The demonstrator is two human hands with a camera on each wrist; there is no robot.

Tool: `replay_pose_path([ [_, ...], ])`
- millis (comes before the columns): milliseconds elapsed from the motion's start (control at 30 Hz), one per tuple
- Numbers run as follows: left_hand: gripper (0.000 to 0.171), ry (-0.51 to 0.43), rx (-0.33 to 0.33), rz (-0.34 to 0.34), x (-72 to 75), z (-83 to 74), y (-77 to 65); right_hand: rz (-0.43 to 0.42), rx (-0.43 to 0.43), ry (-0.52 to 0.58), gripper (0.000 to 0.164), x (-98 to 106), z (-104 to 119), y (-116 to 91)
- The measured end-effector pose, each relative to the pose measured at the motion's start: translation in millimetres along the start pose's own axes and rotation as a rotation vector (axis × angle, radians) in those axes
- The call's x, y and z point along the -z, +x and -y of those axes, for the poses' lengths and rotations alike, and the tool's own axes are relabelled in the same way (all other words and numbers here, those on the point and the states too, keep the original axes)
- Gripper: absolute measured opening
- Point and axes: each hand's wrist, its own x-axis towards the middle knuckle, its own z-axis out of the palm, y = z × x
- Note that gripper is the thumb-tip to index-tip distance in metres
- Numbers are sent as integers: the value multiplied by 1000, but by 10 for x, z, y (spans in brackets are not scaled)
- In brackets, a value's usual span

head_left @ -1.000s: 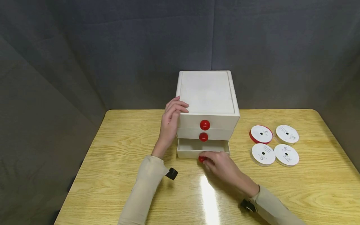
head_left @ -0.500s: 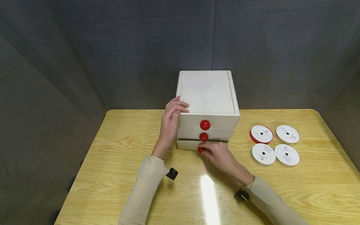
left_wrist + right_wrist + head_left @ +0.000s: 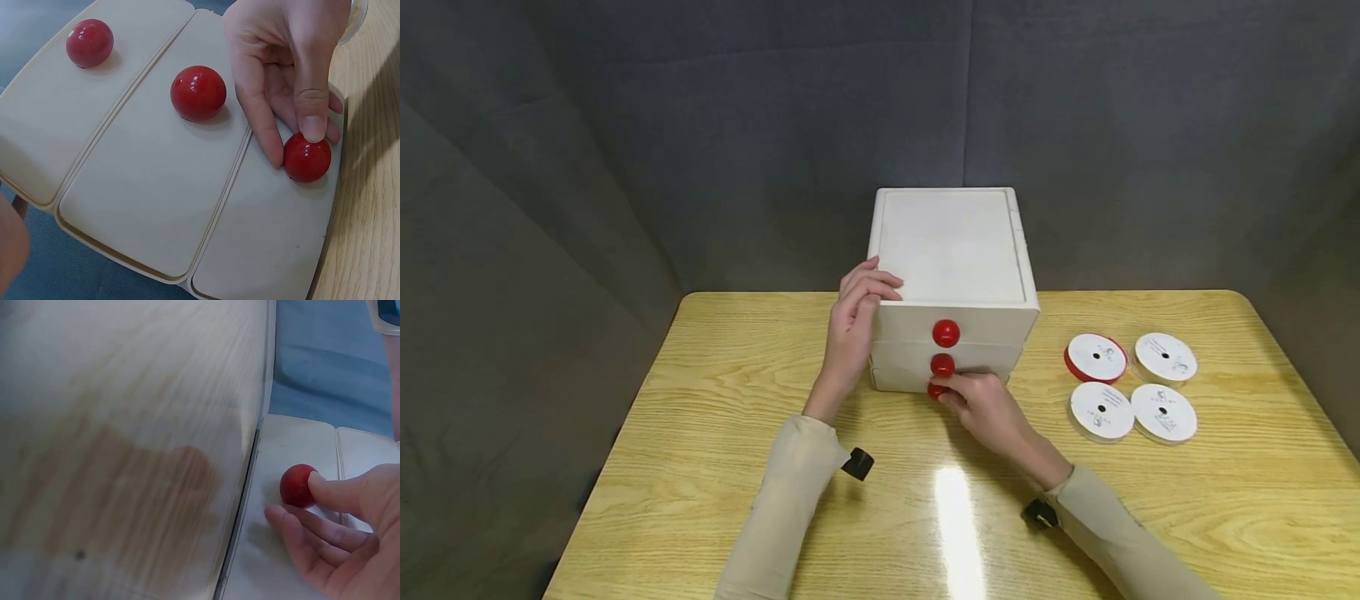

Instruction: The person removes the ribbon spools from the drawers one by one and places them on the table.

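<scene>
A white cabinet (image 3: 953,242) with three drawers stands at the table's back, each drawer front bearing a round red knob. The bottom drawer (image 3: 269,231) sits flush with the others. My right hand (image 3: 992,417) pinches the bottom red knob (image 3: 307,159) between thumb and fingers; the right wrist view also shows the thumb against this knob (image 3: 296,487). My left hand (image 3: 853,321) rests at the cabinet's upper left front corner, fingertips on the top and the thumb down along the edge. Above the right hand, the middle knob (image 3: 942,365) and the top knob (image 3: 946,333) are untouched.
Several ribbon spools lie flat on the wooden table (image 3: 722,400) right of the cabinet: a red-edged spool (image 3: 1096,357) and pale spools (image 3: 1165,357), (image 3: 1102,411), (image 3: 1163,412) beside it. A dark grey curtain (image 3: 775,150) hangs behind the table.
The bottom drawer, part way out a second ago, has slid back into the cabinet with my right hand on its knob. My left hand has stayed at the corner.
</scene>
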Motion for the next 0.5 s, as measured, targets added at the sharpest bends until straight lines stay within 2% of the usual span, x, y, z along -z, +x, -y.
replay_pose_path([
  [133,30,13,4,14,12,-7,-8,21,-16,-46,21,17,24,-27],
  [233,28,67,11,47,65,-20,-37,77,-62,-41,21,99,57,-70],
  [367,35,178,39,104,230,-22,-92,186,-136,60,28,324,53,-146],
  [500,46,322,90,154,452,-2,-153,248,-177,120,32,620,-32,-216],
])
